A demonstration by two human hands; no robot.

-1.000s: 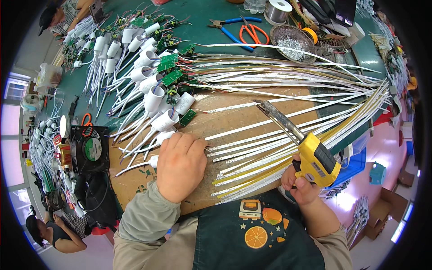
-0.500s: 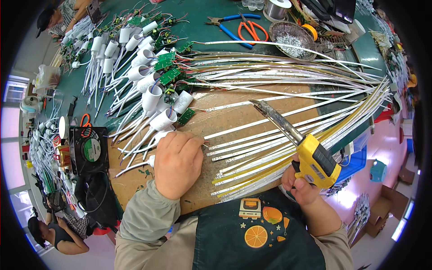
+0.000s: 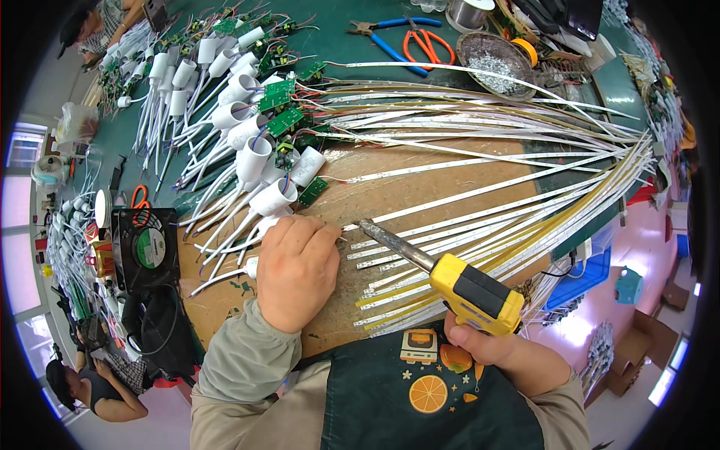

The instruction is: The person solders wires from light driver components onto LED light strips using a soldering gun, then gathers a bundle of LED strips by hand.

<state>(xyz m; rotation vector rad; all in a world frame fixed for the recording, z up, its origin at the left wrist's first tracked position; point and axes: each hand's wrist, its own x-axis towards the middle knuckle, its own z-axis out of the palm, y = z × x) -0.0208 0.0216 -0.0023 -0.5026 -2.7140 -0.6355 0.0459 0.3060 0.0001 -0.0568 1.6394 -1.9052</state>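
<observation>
My right hand [image 3: 480, 346] is wrapped round the grip of a yellow-and-black soldering gun [image 3: 478, 296]. Its metal tip points left and lies close to the left end of a white LED strip [image 3: 450, 197]. Just beside that end, my left hand [image 3: 298, 274] is closed in a pinch, with a thin wire [image 3: 342, 238] poking out at the fingertips; the rest of what it holds is hidden. White cylindrical housings [image 3: 273, 199] with cables lie right behind that hand. A small green circuit board [image 3: 313, 191] hangs at one housing.
More strips [image 3: 442, 266] fan out to a bundle at the right. Beyond lie blue-handled pliers [image 3: 390, 46], orange-handled scissors [image 3: 429, 49], a solder spool [image 3: 469, 13] and a bowl of metal bits [image 3: 495, 67]. A black fan [image 3: 146, 249] stands at left; other people sit at the left.
The soldering gun has swung left and down in my right hand, bringing its tip from above the strips to the strip end beside my left hand. My left hand has stayed in place.
</observation>
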